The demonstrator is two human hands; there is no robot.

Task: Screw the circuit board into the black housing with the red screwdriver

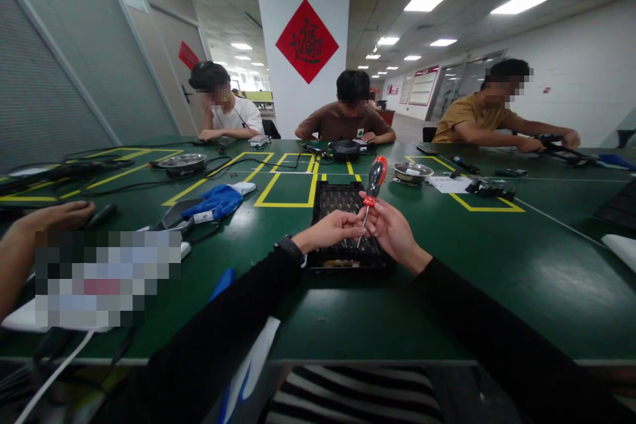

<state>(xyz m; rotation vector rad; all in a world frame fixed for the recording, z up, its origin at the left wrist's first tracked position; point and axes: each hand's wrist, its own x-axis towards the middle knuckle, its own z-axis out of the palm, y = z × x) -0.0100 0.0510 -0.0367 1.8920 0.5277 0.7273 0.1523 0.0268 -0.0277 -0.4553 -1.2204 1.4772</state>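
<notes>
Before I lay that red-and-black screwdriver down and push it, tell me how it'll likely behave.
The screwdriver should stay stiff: its thin shaft looks straight and metallic. It's probably handle-heavy, since the handle is far thicker. It may roll on the smooth-looking green table, given the handle's rounded outline.
</notes>
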